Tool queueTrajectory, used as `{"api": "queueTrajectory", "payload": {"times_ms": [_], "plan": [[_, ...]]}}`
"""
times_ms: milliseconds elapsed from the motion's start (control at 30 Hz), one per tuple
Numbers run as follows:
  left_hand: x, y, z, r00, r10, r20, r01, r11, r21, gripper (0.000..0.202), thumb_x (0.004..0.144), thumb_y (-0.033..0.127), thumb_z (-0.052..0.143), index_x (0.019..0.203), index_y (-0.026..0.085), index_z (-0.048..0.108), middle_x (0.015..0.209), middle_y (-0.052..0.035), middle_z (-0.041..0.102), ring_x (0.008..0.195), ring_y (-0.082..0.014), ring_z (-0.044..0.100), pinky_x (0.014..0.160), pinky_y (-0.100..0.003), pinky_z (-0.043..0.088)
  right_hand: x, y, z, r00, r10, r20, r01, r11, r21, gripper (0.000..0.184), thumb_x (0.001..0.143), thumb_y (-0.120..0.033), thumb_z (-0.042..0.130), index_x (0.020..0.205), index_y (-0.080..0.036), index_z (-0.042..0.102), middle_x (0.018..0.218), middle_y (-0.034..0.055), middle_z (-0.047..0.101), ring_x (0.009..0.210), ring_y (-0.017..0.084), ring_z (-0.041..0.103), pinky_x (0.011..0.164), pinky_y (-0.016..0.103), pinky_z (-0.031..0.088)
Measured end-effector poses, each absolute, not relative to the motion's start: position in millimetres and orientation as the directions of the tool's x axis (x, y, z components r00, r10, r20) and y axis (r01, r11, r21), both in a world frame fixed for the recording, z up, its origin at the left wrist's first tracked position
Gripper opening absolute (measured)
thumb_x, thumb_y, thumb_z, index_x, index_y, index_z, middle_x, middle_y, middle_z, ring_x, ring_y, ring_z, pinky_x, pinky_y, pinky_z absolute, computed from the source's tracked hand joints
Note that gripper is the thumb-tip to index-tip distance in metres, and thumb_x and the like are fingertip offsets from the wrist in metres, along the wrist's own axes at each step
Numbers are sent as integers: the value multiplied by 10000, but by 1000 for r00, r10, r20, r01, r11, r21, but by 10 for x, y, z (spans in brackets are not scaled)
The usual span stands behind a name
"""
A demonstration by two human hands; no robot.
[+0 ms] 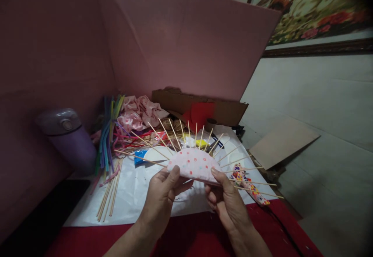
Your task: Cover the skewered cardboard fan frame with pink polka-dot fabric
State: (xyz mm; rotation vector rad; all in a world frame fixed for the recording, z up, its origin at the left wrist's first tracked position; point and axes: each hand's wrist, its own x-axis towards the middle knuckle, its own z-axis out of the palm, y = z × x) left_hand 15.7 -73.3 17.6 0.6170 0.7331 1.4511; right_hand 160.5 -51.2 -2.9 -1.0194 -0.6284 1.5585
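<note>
The left hand [163, 196] and right hand [229, 202] each pinched the dotted fabric half-disc [194, 165] by its lower edge, above the worktop [189, 236]. Skewers [140, 158] fanned from it. At twelve o'clock, a cardboard box [230, 111] held red paper [199, 113].

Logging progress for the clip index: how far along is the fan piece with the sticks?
Done: the dotted fabric half-disc already has fanned skewers along its curved edge. In hand: left hand and right hand pinch its lower edge. Remaining: loose skewers and pipe cleaners lie unused on the white sheet.
</note>
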Motion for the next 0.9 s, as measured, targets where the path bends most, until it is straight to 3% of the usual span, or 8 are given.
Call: {"api": "queueTrajectory", "payload": {"times_ms": [267,600,733,900], "plan": [[12,-711,172,31,998,-53,-724,59,688,278,778,357,624,864,100,686,865,-130,727,818,-270,682,702,-392,562,1644,-441,14,-65,991,-114,-478,-131,-869,304,706,-391,653,566,-137,564,426,-11,575,281,51,420,297,151,274],[57,-720,174,-5,992,-123,-681,87,728,324,765,370,634,935,99,684,914,-160,725,816,-276,686,648,-339,558,1632,-470,-13,-56,992,-111,-453,-124,-883,328,691,-403,670,541,-133,560,412,-2,574,270,48,409,287,146,275],[68,-740,126,-18,1000,-9,-631,-5,776,334,786,410,592,918,124,701,902,-143,728,824,-271,678,684,-360,550,1641,-465,-28,-14,999,-36,-507,-38,-861,292,710,-373,672,566,-143,564,414,-26,546,276,46,398,289,150,275],[76,-862,100,-168,974,153,-463,-215,860,254,675,324,724,873,166,729,873,-87,734,707,-234,676,624,-295,537,1734,-460,-33,-205,977,63,-534,-58,-843,313,716,-377,670,529,-141,586,420,-7,531,334,73,431,327,180,315]]}}
